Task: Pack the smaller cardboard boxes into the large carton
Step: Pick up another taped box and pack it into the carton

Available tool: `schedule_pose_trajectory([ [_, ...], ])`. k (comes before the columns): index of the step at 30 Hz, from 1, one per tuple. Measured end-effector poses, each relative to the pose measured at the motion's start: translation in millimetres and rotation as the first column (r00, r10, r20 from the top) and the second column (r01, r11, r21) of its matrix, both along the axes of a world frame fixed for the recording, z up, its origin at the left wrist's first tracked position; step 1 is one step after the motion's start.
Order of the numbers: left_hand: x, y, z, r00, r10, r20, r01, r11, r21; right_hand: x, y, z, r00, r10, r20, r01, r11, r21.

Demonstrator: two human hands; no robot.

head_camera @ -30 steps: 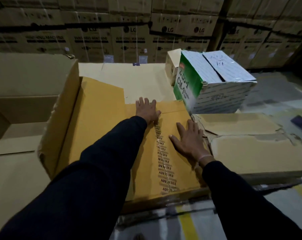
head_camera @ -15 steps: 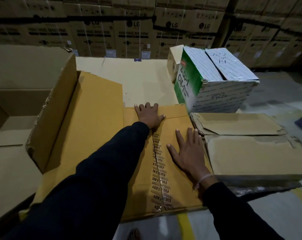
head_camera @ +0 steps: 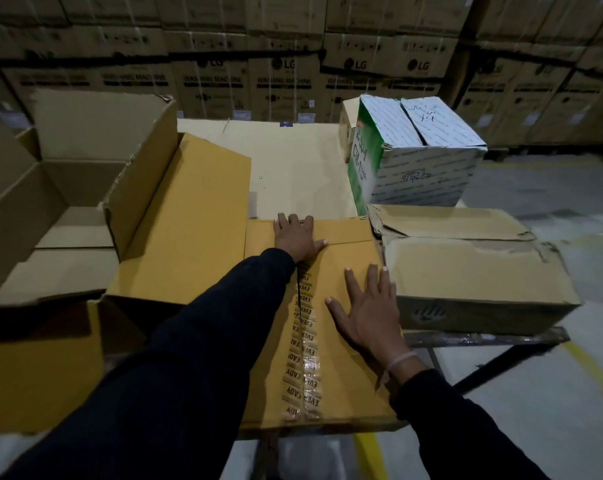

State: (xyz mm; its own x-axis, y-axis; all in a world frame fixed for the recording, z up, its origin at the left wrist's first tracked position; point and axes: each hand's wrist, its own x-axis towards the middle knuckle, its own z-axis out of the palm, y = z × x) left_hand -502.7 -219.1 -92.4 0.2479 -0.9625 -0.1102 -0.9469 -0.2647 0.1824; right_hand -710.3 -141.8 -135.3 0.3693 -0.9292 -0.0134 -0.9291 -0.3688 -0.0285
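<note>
Head view showed both hands, left (head_camera: 298,237) and right (head_camera: 369,311), lying flat and unclenched, gripping nothing, on the taped box (head_camera: 334,341); pushed so, it might slide askew.

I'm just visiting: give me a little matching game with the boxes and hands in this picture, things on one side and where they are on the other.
Things:
1. green and white box
2. open carton
3. left hand
4. crushed box

Places:
A. far edge of the taped box
B. far left
C. back right
D. right beside the taped box

Pairs: 1-C, 2-B, 3-A, 4-D
</note>
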Motion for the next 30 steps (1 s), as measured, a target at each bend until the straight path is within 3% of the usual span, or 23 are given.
schedule_pose_trajectory([
  [12, -64, 191, -12, 0.985, -0.064, -0.163, 0.05, 0.995, -0.091, -23, 17, 30, 0.998, 0.062, 0.003, -0.062, 0.98, 0.189],
  [20, -36, 305, -23, 0.944, 0.268, -0.193, -0.308, 0.926, -0.22, -59, 50, 26, 0.974, -0.018, 0.224, -0.044, 0.962, 0.27],
  [25, -24, 307, -31, 0.843, 0.471, -0.257, -0.506, 0.858, -0.088, -67, 59, 18, 0.943, -0.071, 0.325, -0.021, 0.962, 0.271],
  [30, -21, 298, -25, 0.796, 0.516, -0.318, -0.551, 0.834, -0.025, -66, 66, 21, 0.921, -0.127, 0.369, 0.006, 0.95, 0.312],
])
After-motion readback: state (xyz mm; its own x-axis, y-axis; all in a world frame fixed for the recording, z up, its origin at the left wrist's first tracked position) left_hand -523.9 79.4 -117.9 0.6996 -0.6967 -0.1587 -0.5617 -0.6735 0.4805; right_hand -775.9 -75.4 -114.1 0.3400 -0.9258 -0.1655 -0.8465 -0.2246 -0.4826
